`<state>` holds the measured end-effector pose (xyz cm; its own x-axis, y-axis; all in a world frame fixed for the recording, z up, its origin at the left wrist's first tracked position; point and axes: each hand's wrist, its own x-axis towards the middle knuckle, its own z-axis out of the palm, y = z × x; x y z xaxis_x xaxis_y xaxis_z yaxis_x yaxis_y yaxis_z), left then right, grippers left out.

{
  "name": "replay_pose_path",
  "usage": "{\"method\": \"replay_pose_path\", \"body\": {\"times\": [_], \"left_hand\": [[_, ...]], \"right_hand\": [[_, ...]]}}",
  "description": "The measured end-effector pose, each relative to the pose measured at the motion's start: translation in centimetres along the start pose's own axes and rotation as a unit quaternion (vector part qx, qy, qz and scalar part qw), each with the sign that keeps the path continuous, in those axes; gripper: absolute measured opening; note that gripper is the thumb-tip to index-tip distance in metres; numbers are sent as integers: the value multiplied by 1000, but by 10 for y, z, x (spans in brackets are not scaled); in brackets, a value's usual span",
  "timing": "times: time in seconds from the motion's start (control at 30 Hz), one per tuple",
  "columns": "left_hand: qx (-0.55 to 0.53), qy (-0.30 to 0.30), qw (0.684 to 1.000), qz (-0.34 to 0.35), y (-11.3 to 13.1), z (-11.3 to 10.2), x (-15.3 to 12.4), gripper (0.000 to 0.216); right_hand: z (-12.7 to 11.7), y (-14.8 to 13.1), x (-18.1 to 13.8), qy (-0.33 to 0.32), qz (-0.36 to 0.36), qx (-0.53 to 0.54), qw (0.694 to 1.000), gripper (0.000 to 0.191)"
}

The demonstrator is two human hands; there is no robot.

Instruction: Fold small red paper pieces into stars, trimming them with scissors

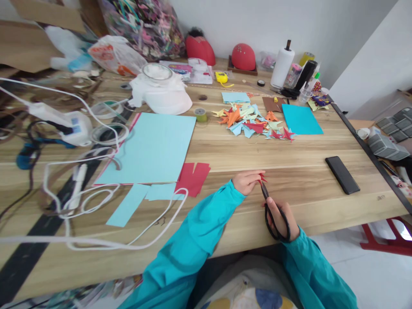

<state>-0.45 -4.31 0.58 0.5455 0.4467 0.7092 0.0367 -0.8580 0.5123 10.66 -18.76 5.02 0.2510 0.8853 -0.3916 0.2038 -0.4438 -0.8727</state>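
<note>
Between the fingers of my left hand (247, 182) is a small piece of red folded paper (262, 177), held above the wooden table. My right hand (283, 216) is closed around the black handles of a pair of scissors (265, 193). The scissors' blades point away from me, and their tips meet the red paper close to my left fingertips. Whether the blades are parted is too small to tell. Beyond my hands lies a pile of folded paper pieces (247, 118) in orange, light blue, pale yellow and red.
Light blue sheets (154, 146) lie at left, with red strips (195, 176) and a pale blue strip (127, 206) beside them. White cables (128, 246) loop across the table's left. A black phone (342, 175) rests at right. A bright blue sheet (302, 119) lies by the pile.
</note>
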Motion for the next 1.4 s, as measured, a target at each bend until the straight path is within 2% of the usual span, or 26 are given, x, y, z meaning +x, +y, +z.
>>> {"method": "replay_pose_path", "body": {"times": [0.87,1.4], "left_hand": [[-7,-3,1000,-7,-1,0,0,17],[4,4,1000,-7,0,1,-1,17]], "right_hand": [[-2,-2,2,4,-31,-30,999,55],[0,-5,-1,9,-17,-22,1000,56]]}}
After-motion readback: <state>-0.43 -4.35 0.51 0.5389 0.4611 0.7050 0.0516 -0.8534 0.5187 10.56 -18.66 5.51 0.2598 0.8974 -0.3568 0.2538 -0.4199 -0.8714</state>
